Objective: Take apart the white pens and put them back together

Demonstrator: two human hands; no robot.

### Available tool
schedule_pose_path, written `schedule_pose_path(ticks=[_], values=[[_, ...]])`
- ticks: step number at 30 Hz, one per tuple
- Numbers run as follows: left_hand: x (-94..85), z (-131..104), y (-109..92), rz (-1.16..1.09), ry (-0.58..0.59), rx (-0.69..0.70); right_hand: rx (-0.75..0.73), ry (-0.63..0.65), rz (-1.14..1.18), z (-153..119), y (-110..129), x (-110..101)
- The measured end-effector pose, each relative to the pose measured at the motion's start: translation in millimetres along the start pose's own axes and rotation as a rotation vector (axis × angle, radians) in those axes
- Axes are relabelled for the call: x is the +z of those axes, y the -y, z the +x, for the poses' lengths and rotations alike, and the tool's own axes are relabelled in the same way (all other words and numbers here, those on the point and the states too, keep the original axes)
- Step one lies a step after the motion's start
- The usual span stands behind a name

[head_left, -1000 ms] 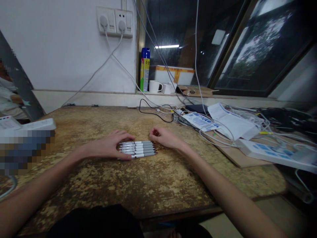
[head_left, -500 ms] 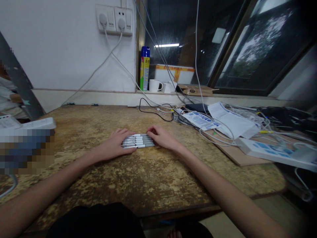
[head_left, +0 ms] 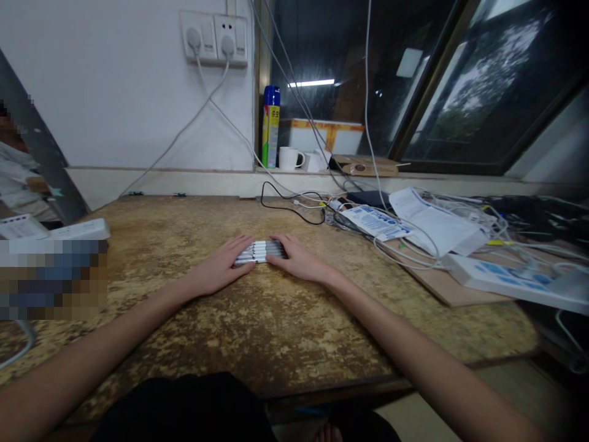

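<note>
Several pens (head_left: 260, 250) with white and grey barrels lie side by side in a compact row on the worn wooden table (head_left: 257, 325). At the row's left end, my left hand (head_left: 225, 261) wraps it between the thumb on the near side and the fingers on the far side. My right hand (head_left: 297, 258) clasps the right end the same way, thumb near and fingers beyond. Both palms cover the ends of the pens, so only the middle of the row shows. The pens rest flat on the tabletop.
To the right lie papers (head_left: 432, 224), tangled cables and a white power strip (head_left: 510, 282) on a brown board (head_left: 451, 298). A black cable (head_left: 294, 212) loops behind the hands. A spray can (head_left: 271, 129) and white mug (head_left: 289, 158) stand on the sill. Another person's sleeve (head_left: 18, 175) shows at far left.
My right hand has gone from pinching at the far right corner to wrapping the right end. The row looks more even and sits slightly farther away.
</note>
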State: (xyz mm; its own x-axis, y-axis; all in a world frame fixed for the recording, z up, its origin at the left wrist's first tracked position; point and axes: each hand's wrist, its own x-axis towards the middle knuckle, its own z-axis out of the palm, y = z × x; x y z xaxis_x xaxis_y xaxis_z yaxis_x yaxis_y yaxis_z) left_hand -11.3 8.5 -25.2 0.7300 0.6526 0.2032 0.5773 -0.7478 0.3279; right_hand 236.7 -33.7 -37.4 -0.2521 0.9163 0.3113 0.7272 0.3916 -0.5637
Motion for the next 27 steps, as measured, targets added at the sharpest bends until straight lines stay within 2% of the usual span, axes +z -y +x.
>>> schedule_pose_path(ticks=[10,14,19,21,27], values=[[3.0,1,3,0.002,-0.027,0.018,0.014,-0.041,0.042,-1,0,5],[-3.3,0,2,-0.045,-0.032,-0.001,0.011,-0.113,0.094,4,-5,4],[-16.2,2,15,-0.119,-0.172,-0.103,0.071,-0.311,0.160,15,-27,-7],[-17.7,2,25,-0.100,-0.220,-0.154,0.108,-0.313,0.196,17,-39,-12],[-9.8,2,42,0.096,-0.089,-0.155,0.114,-0.235,0.230,18,-56,-15]])
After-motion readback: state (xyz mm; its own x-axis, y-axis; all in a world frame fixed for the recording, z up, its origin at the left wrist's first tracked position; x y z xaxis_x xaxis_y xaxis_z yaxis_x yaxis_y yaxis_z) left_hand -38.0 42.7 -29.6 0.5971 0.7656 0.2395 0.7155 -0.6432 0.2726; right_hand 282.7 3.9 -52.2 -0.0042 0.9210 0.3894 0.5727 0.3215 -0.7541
